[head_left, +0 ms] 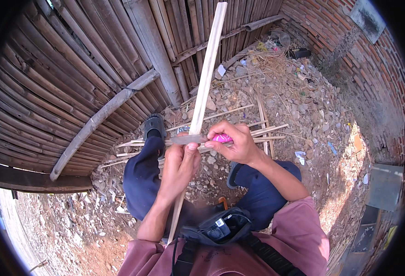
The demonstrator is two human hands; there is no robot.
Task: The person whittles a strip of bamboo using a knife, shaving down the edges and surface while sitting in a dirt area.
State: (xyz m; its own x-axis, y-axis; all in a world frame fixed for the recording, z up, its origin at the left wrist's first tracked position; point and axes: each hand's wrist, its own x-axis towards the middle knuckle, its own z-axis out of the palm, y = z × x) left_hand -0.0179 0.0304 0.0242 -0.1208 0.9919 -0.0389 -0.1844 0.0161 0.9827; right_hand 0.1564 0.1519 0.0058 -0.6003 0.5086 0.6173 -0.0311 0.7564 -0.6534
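My left hand (180, 161) is closed around a long pale strip of wood or bamboo (207, 78). The strip rises toward the wall, and its lower end passes between my legs close to my body. My right hand (237, 143) grips a knife by its pink patterned handle (221, 138). Across the strip lies the knife's blade (187, 139), pointing left, just above my left thumb. Part of the blade's tip is close to my left fingers, and I cannot tell whether it cuts into the strip.
More pale strips (269, 130) lie crossed on the rubble ground beyond my hands. A bamboo wall (96, 60) stands left and ahead, a brick wall (372, 69) at right. My sandalled foot (154, 124) is beside the strips. A black bag (225, 225) hangs at my waist.
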